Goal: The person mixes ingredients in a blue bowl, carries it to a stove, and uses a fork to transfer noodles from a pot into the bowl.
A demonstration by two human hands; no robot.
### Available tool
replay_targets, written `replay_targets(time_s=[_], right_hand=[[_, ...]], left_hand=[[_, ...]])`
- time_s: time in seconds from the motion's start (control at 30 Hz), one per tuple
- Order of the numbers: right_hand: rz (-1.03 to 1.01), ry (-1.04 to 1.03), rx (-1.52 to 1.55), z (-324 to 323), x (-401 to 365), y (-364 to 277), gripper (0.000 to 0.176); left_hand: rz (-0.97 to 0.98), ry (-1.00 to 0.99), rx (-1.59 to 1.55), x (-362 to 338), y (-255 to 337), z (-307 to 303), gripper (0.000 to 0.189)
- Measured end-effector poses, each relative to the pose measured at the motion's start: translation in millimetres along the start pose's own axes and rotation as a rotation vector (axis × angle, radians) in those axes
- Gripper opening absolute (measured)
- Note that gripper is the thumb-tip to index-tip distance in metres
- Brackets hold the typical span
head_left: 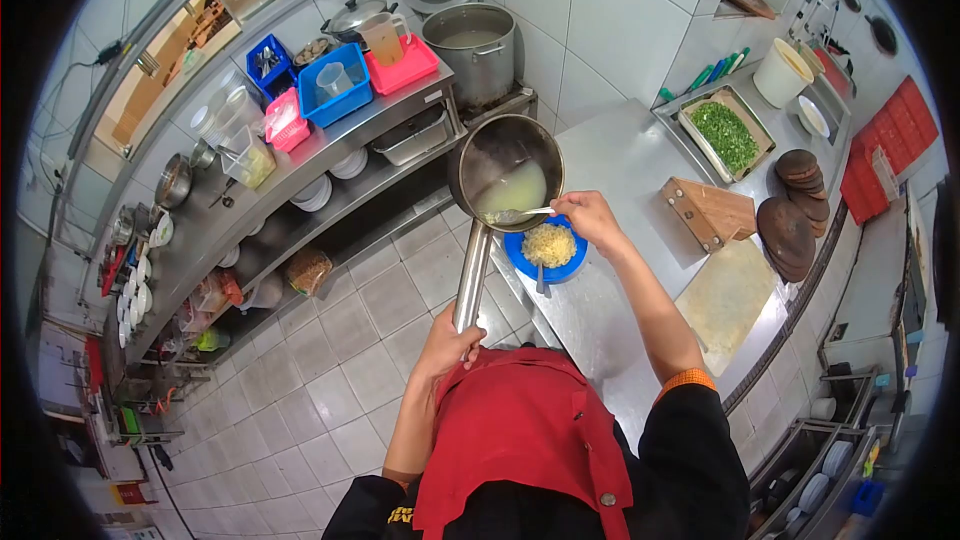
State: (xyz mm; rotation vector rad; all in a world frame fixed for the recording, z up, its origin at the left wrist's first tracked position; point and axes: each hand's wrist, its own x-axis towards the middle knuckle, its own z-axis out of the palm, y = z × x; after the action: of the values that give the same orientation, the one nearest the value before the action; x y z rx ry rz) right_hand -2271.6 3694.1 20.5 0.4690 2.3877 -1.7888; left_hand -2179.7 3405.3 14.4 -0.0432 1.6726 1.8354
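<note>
My left hand (448, 342) is wrapped round the long metal handle of a saucepan (475, 275), which is tilted and holds pale yellow-green liquid. Between the fingers of my right hand (590, 217) is the handle of a spoon (515, 214), whose head is inside the pan near its lower rim. Just below the pan, a blue bowl (575, 266) with yellowish shredded food (549, 244) sits at the edge of the steel counter. A second spoon (541, 278) rests in that bowl.
A large stockpot (470, 60) stands behind the pan. On the right counter (625, 155) are a tray of chopped greens (724, 136), a wooden block (707, 212) and a cutting board (727, 305). Blue and pink baskets line the left shelf (300, 145).
</note>
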Motion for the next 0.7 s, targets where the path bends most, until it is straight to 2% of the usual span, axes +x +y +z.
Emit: replay_targets(time_s=[0.2, 0.43, 0.5, 0.53, 0.6, 0.63, 0.7], right_hand=[[0.091, -0.071, 0.212, -9.4, -11.5, -9.2, 0.017], [0.061, -0.046, 0.250, -51.6, -32.2, -1.5, 0.020], [-0.032, 0.089, 0.101, -63.1, -36.8, 7.0, 0.021], [-0.032, 0.086, 0.098, -65.4, -39.9, 11.1, 0.021], [-0.331, 0.290, -0.320, -65.0, -47.7, 20.4, 0.021], [-0.332, 0.285, -0.322, -62.1, -51.5, 25.0, 0.021], [-0.475, 0.427, -0.817, -56.9, -57.6, 29.5, 0.020]], left_hand=[[-0.005, 0.026, -0.011, 2.9, -2.4, -1.5, 0.028], [-0.003, 0.047, -0.016, 7.3, -3.5, -3.7, 0.027], [-0.003, 0.050, -0.018, 8.6, -3.8, -4.2, 0.027], [-0.005, 0.056, -0.018, 8.9, -4.3, -4.3, 0.026], [-0.001, 0.056, -0.023, 9.7, -4.2, -5.0, 0.026], [0.003, 0.054, -0.026, 9.9, -4.4, -5.2, 0.026], [-0.004, 0.065, -0.025, 11.4, -7.0, -7.3, 0.025]])
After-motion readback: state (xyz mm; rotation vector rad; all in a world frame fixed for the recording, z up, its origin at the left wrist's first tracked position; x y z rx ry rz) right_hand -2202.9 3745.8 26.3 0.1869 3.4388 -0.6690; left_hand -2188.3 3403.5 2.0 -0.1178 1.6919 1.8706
